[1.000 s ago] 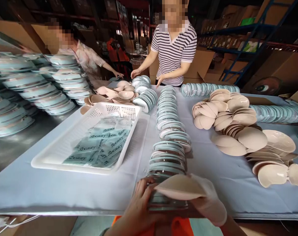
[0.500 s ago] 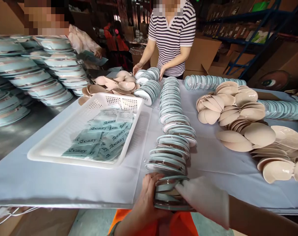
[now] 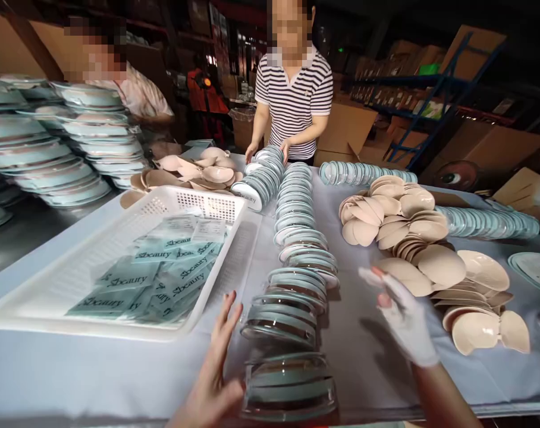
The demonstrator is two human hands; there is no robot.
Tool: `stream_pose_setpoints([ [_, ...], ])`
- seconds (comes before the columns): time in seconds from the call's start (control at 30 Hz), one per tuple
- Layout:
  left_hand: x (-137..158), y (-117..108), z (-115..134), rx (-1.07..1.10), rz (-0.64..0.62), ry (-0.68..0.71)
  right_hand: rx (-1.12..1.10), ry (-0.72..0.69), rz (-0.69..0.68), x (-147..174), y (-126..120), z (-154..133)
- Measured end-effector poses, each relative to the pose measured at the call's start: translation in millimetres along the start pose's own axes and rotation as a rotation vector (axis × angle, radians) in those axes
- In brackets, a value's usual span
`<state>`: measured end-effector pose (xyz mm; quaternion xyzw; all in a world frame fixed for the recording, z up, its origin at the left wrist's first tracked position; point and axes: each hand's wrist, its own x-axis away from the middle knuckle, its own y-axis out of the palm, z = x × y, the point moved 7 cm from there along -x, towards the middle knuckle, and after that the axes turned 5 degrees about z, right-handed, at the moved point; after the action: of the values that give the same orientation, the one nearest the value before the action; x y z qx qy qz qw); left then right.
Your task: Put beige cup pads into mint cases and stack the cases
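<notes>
My left hand [image 3: 216,362] is bare, with fingers spread, just left of the nearest clear packs. It holds nothing. My right hand [image 3: 404,318] wears a white glove that leaves some fingertips bare. Its fingers are apart above the cloth, near the beige bra cups [image 3: 443,266]. Between my hands, at the table's front edge, stand clear plastic packs with pale-blue round cards [image 3: 290,386]. A long row of such packs [image 3: 292,276] runs away from me. Left of my left hand, a white perforated basket [image 3: 38,312] holds teal printed sachets [image 3: 131,276].
Across the table, a person in a striped shirt [image 3: 292,89] has both hands at a second row of packs [image 3: 258,178]. Another person [image 3: 140,92] is behind tall stacks of packs [image 3: 91,128] at left. More cups [image 3: 185,169] lie behind the basket. Flat packs [image 3: 535,270] lie at right.
Both hands have come off the nearest packs, which now stand by themselves at the row's near end. My left hand moved left, my right hand right and forward. The view has shifted.
</notes>
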<state>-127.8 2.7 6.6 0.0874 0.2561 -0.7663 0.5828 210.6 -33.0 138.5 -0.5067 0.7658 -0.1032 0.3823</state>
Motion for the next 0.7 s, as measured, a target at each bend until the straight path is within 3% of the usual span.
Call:
stream_pose_setpoints([
  [0.03, -11, 0, -6, 0.036, 0.021, -0.009, 0.006, 0.068, 0.067, -12, 5, 17],
  [0.13, -41, 19, -20, 0.093, -0.025, -0.067, 0.046, 0.226, 0.029, -49, 58, 59],
  [0.23, -51, 40, -22, 0.039, -0.075, -0.144, 0.059, 0.253, -0.011, -74, 113, 76],
  [0.3, -50, 46, -17, -0.021, -0.075, -0.173, 0.054, 0.241, -0.012, -79, 133, 82],
  [0.37, -46, 48, -12, -0.059, -0.063, -0.187, 0.054, 0.232, 0.022, -78, 138, 91],
  [0.5, -38, 53, -8, -0.114, -0.035, -0.210, 0.026, 0.272, 0.099, -87, 120, 114],
  [0.63, -37, 55, -11, -0.155, -0.015, -0.216, -0.056, 0.299, 0.015, -109, 113, 120],
  [0.7, -55, 47, -15, -0.200, 0.071, -0.217, -0.067, 0.273, -0.035, -116, 117, 119],
])
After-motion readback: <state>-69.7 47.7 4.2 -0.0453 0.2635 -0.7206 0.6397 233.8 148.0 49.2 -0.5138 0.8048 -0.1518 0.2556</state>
